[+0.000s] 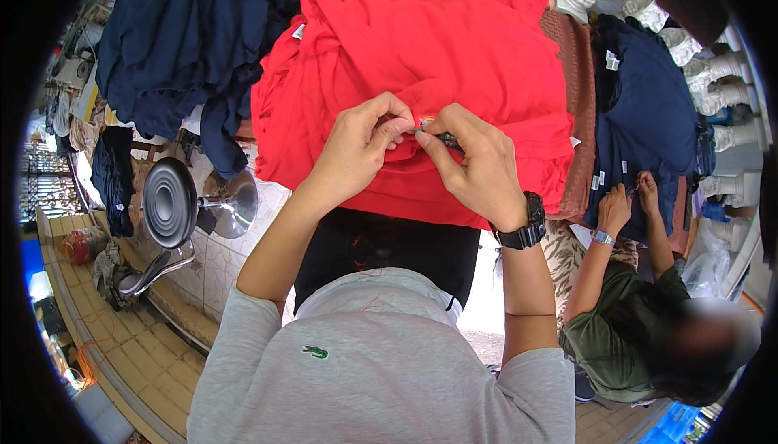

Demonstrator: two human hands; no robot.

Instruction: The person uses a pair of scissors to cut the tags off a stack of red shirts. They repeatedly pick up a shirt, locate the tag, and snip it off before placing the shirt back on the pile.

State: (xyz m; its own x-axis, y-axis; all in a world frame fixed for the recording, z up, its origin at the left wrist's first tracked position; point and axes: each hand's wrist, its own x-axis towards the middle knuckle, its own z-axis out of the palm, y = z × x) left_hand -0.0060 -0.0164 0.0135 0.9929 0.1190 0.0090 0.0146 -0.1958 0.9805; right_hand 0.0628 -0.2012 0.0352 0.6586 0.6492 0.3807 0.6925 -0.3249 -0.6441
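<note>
while both hands are meeting over the near part of a heaped red cloth (478,55), the left hand (361,148) is pinching with thumb and forefinger together, and i cannot tell whether a fold or a thread is sitting between those fingertips. the right hand (474,160) is grasping a small dark tool (448,139), mostly hidden by the fingers, with its tip pointing toward the left fingertips. the red cloth is lying directly under both grips, spreading beyond them to the far side and out to left and right, and its near edge is hanging just in front of the person's waist. a small multicoloured patch (427,121) is showing on it between the two sets of fingertips, just beside the right thumb and forefinger. a black watch (523,223) is circling the right wrist. navy cloth (190,35) is lying piled to the left of the red, and a round black stool (169,202) is standing below it. to the right, a co-worker (620,335) in dark green is handling another navy pile (644,108) with both hands.
</note>
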